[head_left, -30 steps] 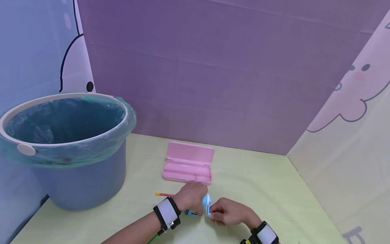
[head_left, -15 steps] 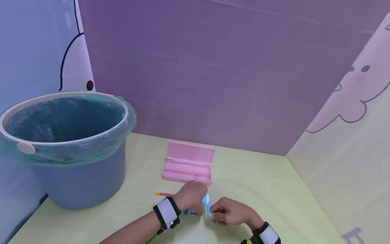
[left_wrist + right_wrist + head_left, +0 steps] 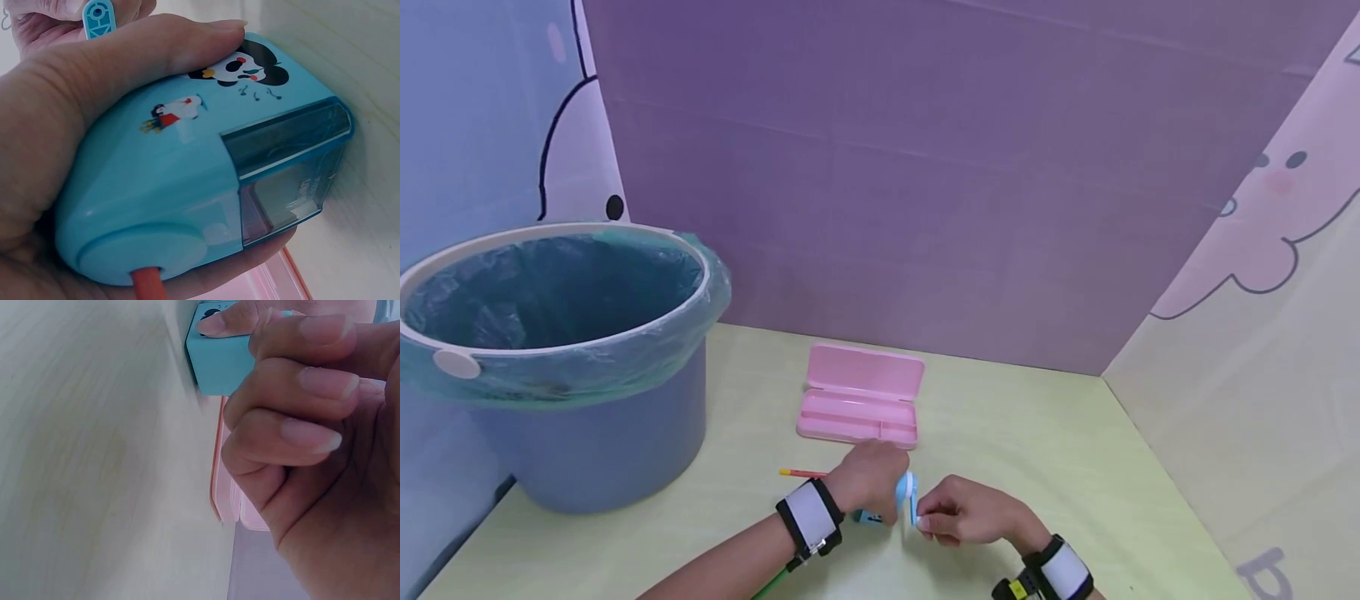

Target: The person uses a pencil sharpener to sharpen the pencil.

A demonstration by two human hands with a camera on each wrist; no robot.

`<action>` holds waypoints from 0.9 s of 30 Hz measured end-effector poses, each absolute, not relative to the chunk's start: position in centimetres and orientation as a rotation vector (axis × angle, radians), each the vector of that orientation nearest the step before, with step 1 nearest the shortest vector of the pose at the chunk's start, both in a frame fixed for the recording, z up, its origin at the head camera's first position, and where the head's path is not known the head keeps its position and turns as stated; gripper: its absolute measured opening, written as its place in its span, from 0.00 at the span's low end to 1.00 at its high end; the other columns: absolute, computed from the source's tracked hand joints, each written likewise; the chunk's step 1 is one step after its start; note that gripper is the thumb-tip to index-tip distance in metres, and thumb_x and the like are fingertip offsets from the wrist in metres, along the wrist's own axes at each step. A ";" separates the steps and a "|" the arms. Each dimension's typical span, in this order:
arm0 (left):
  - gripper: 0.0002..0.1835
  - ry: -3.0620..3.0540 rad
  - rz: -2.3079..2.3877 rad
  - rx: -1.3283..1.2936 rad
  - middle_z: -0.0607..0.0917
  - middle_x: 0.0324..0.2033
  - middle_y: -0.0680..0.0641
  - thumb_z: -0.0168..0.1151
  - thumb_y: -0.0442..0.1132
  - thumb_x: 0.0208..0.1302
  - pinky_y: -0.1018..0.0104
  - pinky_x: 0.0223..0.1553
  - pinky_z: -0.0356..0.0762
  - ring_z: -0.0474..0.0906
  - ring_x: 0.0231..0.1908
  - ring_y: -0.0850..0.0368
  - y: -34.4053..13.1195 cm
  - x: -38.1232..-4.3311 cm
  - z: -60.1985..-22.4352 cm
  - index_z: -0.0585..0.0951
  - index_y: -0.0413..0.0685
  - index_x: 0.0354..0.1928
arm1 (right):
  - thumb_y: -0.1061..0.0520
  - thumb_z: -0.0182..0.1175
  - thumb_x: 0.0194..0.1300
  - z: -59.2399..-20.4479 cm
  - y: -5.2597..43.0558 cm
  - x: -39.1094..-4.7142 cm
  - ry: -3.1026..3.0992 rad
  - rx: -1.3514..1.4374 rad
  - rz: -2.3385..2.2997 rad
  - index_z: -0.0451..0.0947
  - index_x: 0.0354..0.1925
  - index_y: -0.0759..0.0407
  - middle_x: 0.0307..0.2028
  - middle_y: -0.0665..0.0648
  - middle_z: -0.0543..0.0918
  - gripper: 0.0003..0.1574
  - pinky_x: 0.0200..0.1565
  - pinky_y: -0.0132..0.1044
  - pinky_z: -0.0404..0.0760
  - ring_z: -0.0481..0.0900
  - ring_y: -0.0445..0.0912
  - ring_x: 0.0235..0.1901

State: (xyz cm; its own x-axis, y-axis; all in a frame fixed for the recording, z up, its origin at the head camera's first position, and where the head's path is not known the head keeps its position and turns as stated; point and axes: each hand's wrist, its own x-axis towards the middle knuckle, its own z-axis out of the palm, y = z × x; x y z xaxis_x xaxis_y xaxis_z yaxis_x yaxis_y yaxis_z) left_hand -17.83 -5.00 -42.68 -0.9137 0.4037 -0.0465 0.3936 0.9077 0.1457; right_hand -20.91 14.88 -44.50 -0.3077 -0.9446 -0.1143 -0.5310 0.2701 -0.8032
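Right fingers [image 3: 269, 394] barely shifted, pinching crank [image 3: 99, 24] — left fingers [image 3: 240, 263] grip sharpener [image 3: 156, 169].

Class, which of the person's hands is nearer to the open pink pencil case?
Left. The left hand grips the blue sharpener just in front of the pink pencil case; the right hand, at the crank, is farther off to the right.

Soft, diffuse light; faint shadows.

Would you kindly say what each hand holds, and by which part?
Left hand: the sharpener, round its body. Right hand: its crank, by the lower end.
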 end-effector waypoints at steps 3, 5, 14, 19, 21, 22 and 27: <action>0.23 2.993 0.199 0.626 0.72 0.21 0.56 0.82 0.48 0.34 0.70 0.26 0.66 0.68 0.23 0.60 -4.9 -17.9 -42.7 0.75 0.52 0.26 | 0.56 0.50 0.76 -44.4 14.9 -20.9 1.944 -1.330 -0.893 0.74 0.26 0.65 0.15 0.46 0.67 0.21 0.24 0.24 0.62 0.63 0.33 0.15; 0.23 2.998 0.199 0.626 0.72 0.21 0.56 0.82 0.48 0.34 0.70 0.26 0.67 0.68 0.23 0.60 -4.9 -18.0 -42.7 0.74 0.52 0.26 | 0.56 0.50 0.76 -44.4 15.0 -21.0 1.950 -1.334 -0.895 0.74 0.26 0.65 0.15 0.45 0.67 0.21 0.24 0.24 0.62 0.63 0.33 0.15; 0.24 3.003 0.196 0.615 0.72 0.21 0.56 0.82 0.48 0.34 0.70 0.26 0.67 0.68 0.24 0.60 -4.9 -18.1 -42.4 0.73 0.52 0.26 | 0.56 0.49 0.76 -43.7 15.0 -21.1 1.973 -1.373 -0.912 0.75 0.27 0.68 0.15 0.45 0.68 0.21 0.24 0.24 0.62 0.63 0.32 0.15; 0.23 3.005 0.209 0.625 0.71 0.20 0.56 0.82 0.47 0.34 0.70 0.25 0.66 0.68 0.23 0.60 -5.0 -18.1 -42.5 0.73 0.52 0.24 | 0.56 0.49 0.76 -43.4 15.1 -21.1 1.989 -1.386 -0.910 0.75 0.28 0.68 0.15 0.46 0.68 0.22 0.24 0.24 0.62 0.63 0.32 0.15; 0.23 3.008 0.199 0.632 0.71 0.20 0.56 0.82 0.47 0.34 0.70 0.25 0.66 0.68 0.22 0.61 -4.9 -18.1 -42.7 0.73 0.52 0.24 | 0.56 0.49 0.76 -43.4 15.3 -21.0 1.995 -1.391 -0.914 0.75 0.28 0.67 0.14 0.45 0.67 0.21 0.23 0.24 0.62 0.63 0.32 0.15; 0.23 3.011 0.191 0.636 0.71 0.20 0.56 0.82 0.47 0.33 0.71 0.25 0.66 0.68 0.22 0.61 -4.9 -18.1 -42.8 0.73 0.53 0.24 | 0.57 0.49 0.76 -43.4 15.3 -21.0 1.996 -1.394 -0.917 0.75 0.28 0.67 0.14 0.45 0.67 0.21 0.23 0.24 0.61 0.63 0.32 0.15; 0.24 2.997 0.206 0.607 0.72 0.20 0.56 0.82 0.47 0.33 0.70 0.25 0.66 0.68 0.23 0.60 -4.8 -18.1 -43.0 0.73 0.53 0.24 | 0.57 0.49 0.76 -43.4 15.4 -21.1 2.007 -1.399 -0.908 0.75 0.28 0.67 0.15 0.44 0.67 0.20 0.23 0.23 0.61 0.63 0.32 0.15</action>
State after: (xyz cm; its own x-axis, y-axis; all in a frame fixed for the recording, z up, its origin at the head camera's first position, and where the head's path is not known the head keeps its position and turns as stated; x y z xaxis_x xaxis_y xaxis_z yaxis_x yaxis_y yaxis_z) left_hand -18.13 -4.84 -42.99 -0.9188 0.3918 -0.0486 0.3815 0.9127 0.1463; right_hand -21.07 15.41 -43.41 -0.3265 -0.9442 -0.0432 -0.5909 0.2395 -0.7704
